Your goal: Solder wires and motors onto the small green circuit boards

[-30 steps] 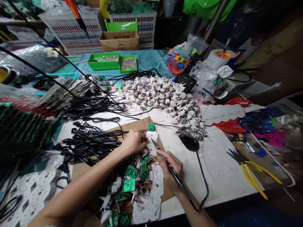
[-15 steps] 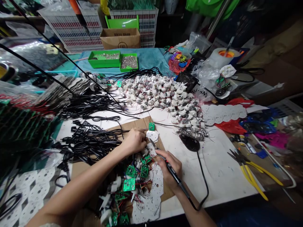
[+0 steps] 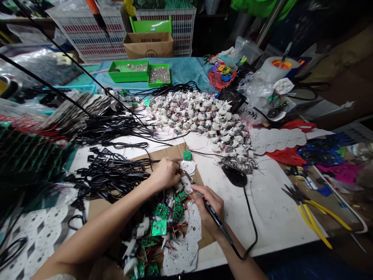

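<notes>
My right hand (image 3: 211, 204) grips a soldering iron (image 3: 214, 214) like a pen, its tip pointing up and left between the white perforated boards. My left hand (image 3: 167, 173) is closed, fingers pinched down beside the tip; what they hold is hidden beneath them. Just beyond the fingertips lies a small white board (image 3: 188, 167), with a green circuit board (image 3: 187, 155) behind it. Nearer me, more green circuit boards (image 3: 159, 228) with red wires and white motors lie beside a strip of white boards (image 3: 194, 225). Cardboard (image 3: 171, 153) lies under this work.
Black power cords (image 3: 116, 171) are heaped left of my hands. Behind spreads a pile of small white motors (image 3: 192, 111). To the right are a coiled iron stand (image 3: 237, 165) and yellow-handled pliers (image 3: 309, 217). Green trays of small metal parts (image 3: 159, 76) sit at the back.
The iron and my right hand have shifted very slightly left. My left hand keeps its closed pose in the same place. The whole view has drifted a little.
</notes>
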### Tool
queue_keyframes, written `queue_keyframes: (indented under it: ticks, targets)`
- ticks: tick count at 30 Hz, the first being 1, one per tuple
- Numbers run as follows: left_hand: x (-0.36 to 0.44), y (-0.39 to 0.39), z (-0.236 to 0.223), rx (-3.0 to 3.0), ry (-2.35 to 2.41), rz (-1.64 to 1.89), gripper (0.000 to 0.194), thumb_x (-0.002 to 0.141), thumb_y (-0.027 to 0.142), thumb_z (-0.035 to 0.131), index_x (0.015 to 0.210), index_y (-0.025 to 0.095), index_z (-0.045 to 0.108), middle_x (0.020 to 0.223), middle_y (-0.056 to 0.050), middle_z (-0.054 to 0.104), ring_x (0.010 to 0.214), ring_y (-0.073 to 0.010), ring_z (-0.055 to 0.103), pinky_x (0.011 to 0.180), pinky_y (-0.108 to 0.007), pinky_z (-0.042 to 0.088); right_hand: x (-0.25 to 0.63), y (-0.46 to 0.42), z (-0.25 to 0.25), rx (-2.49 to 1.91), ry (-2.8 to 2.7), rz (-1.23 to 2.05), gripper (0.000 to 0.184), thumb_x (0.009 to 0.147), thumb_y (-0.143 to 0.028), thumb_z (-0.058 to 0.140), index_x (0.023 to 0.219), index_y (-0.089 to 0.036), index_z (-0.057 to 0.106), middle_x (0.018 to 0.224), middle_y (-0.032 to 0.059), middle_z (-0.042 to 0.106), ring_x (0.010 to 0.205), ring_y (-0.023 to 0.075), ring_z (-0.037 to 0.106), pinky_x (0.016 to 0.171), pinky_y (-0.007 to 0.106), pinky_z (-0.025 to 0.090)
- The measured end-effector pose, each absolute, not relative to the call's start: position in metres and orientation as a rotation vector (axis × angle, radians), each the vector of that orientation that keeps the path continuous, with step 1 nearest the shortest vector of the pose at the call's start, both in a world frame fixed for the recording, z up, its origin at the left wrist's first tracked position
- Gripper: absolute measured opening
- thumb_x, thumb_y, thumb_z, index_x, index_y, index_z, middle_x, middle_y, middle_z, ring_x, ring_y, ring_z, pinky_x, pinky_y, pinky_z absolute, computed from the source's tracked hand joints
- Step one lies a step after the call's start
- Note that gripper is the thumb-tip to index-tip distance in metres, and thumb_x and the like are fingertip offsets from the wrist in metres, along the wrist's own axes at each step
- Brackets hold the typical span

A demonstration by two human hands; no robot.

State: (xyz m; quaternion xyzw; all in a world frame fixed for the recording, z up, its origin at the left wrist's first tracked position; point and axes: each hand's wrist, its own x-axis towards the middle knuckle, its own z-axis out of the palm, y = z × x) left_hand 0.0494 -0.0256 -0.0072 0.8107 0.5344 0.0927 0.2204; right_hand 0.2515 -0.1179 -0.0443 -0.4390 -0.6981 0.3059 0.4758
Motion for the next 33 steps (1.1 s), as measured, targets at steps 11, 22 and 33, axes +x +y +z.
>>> queue_keyframes:
  ticks: [11, 22, 33]
  targets:
    - [0.051, -0.025, -0.005, 2.241, 1.506, 0.215, 0.014, 0.070, 0.006, 0.063, 0.060, 0.015, 0.068, 0.078, -0.009, 0.071, 0.074, -0.0203, 0.066, 0.072, -0.031, 0.049, 0.251, -0.117, -0.044, -1.047, -1.700, 0.725, 0.025, 0.103, -0.012, 0.055, 0.121, -0.022, 0.071, 0.099, 0.0047, 0.074, 0.085, 0.0173, 0.073, 0.079, 0.028, 0.061]
    - [0.045, -0.022, -0.004, 2.329, 1.380, 0.216, 0.014, 0.066, 0.005, 0.061, 0.059, 0.016, 0.064, 0.080, -0.008, 0.066, 0.076, -0.0206, 0.063, 0.070, -0.030, 0.050, 0.255, -0.115, -0.049, -1.066, -1.608, 0.676, 0.022, 0.104, -0.018, 0.056, 0.118, -0.023, 0.073, 0.092, 0.0049, 0.074, 0.073, 0.0172, 0.074, 0.064, 0.025, 0.062]
    - [0.032, -0.018, 0.000, 2.287, 1.245, 0.237, 0.014, 0.078, 0.005, 0.067, 0.071, 0.016, 0.074, 0.093, -0.008, 0.069, 0.088, -0.0193, 0.067, 0.079, -0.028, 0.052, 0.259, -0.110, -0.042, -1.050, -1.669, 0.588, 0.023, 0.103, -0.015, 0.058, 0.122, -0.021, 0.070, 0.092, 0.0048, 0.071, 0.078, 0.0172, 0.071, 0.070, 0.026, 0.059]
